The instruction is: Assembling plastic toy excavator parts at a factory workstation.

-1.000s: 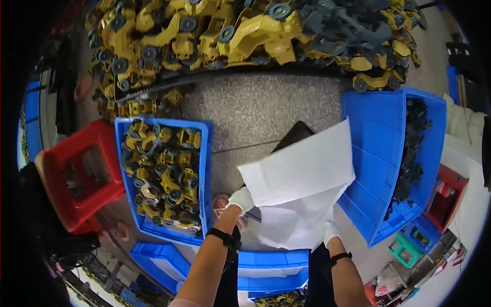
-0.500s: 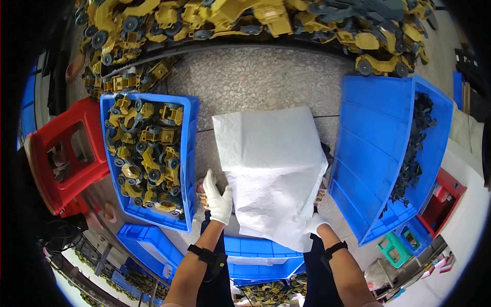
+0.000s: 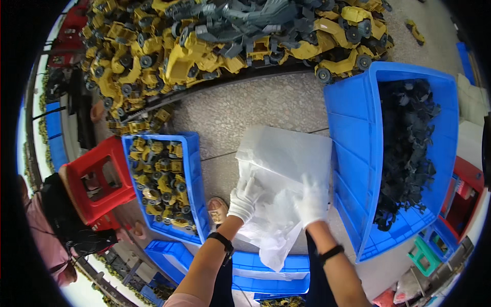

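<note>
A white, partly see-through plastic sheet or bag [image 3: 284, 143] lies over a box-shaped thing in front of me. Its near part is crumpled, and a loose end hangs toward my legs. My left hand [image 3: 245, 199], in a white glove, rests on the crumpled part with its fingers stretched forward. Also gloved in white, my right hand [image 3: 312, 202] is at the right side of the plastic, its fingers smeared by motion. Whatever lies under the plastic is hidden.
Left stands a blue crate [image 3: 201, 184] of yellow toy vehicles [image 3: 163, 184], beside a red stool [image 3: 97, 179]. A tilted blue bin [image 3: 353, 158] at the right holds dark plastic parts [image 3: 406, 148]. Beyond lies a heap of yellow and grey toy vehicles [image 3: 204, 56].
Both hands have moved from the sides of the plastic onto it and farther forward. The plastic's near part has become more crumpled. The view has shifted, and a person's pink clothing shows at the left.
</note>
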Demonstrator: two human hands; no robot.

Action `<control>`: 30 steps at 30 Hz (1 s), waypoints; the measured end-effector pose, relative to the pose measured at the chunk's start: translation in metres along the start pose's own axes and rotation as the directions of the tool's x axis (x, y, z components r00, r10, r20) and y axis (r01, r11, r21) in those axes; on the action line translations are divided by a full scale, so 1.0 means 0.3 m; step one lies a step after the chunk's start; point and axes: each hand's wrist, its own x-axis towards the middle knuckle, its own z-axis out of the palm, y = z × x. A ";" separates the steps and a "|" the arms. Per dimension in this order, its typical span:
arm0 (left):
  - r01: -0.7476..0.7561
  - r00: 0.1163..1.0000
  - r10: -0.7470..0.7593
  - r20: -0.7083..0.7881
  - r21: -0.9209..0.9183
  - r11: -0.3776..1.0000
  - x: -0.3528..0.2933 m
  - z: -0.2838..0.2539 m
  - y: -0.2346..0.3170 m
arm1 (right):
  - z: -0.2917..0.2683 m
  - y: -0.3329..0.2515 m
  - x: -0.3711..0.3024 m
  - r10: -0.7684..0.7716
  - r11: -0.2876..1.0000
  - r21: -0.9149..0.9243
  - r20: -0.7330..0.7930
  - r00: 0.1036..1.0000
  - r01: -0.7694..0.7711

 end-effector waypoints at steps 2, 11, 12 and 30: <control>0.076 0.991 -0.077 0.111 0.015 0.997 -0.050 -0.008 -0.027 | -0.026 0.034 0.094 -0.100 0.995 -0.051 -0.281 0.954 0.089; -0.712 0.693 0.712 0.108 -0.045 0.700 -0.276 -0.647 -0.248 | 0.151 0.306 -0.066 -0.075 0.971 -0.227 -0.003 0.997 0.073; -0.073 0.946 0.262 0.192 -0.661 0.747 -0.307 -0.806 -0.225 | 0.110 0.297 -0.101 -0.033 0.996 -0.078 0.026 0.999 0.035; 0.699 0.689 0.505 0.520 -0.661 -0.273 -0.887 -0.589 -0.636 | -0.127 0.376 -0.789 0.267 0.788 0.305 0.613 0.744 -0.534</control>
